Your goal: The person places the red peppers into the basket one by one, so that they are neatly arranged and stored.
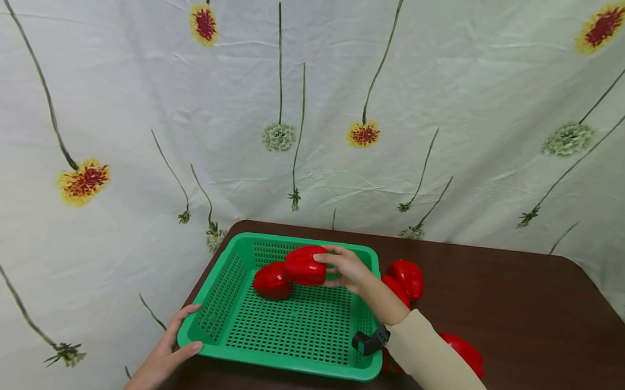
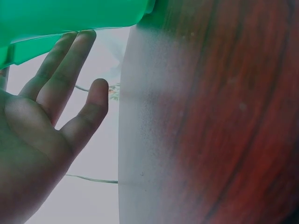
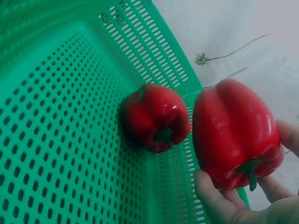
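My right hand (image 1: 347,267) grips a red bell pepper (image 1: 304,265) by its stem end, above the green basket (image 1: 281,361). In the right wrist view this pepper's green stem (image 3: 251,178) points toward the palm, and the fingers spread around its base. A second red bell pepper (image 3: 159,116) lies inside the basket near the far wall. My left hand (image 1: 169,346) rests at the basket's near left corner, thumb and forefinger at the rim. Its other fingers (image 2: 72,77) extend fairly straight in the left wrist view, two tips right at the basket's green underside.
More red bell peppers (image 1: 408,278) lie on the dark wooden table (image 1: 525,306) right of the basket, some partly hidden by my right arm. Another pepper (image 1: 464,352) shows beyond the sleeve. A flowered white cloth (image 1: 326,103) hangs behind the table.
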A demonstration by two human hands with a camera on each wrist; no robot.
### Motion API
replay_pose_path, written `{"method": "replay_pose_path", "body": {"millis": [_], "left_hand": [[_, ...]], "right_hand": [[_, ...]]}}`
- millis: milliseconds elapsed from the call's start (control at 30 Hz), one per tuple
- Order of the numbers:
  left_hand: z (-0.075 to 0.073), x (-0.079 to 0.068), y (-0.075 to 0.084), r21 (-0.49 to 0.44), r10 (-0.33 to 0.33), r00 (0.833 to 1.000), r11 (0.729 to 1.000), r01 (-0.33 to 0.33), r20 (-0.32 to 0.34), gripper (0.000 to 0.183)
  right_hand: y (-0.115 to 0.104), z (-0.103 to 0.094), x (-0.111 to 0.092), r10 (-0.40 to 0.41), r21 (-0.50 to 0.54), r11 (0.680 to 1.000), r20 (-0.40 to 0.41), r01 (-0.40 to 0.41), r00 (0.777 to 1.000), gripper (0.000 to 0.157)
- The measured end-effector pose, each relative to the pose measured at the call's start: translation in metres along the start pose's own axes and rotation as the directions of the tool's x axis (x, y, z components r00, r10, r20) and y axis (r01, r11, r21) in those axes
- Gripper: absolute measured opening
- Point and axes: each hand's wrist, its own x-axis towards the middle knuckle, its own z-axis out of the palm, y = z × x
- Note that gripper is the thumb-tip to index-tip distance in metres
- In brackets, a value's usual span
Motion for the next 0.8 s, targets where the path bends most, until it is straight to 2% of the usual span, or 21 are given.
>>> {"method": "replay_pose_path", "body": {"millis": [400, 800], "left_hand": [[0.001, 0.001, 0.001, -0.014, -0.027, 1.000, 1.000, 0.027, 0.001, 0.061], [0.001, 0.002, 0.001, -0.018, -0.035, 0.999, 0.999, 0.035, 0.005, 0.061]], "right_hand": [[0.010, 0.001, 0.008, 0.065, -0.079, 0.994, -0.066, -0.070, 0.996, 0.054], [0.016, -0.002, 0.011, 0.095, -0.150, 0.982, -0.111, -0.111, 0.989, 0.050]]}}
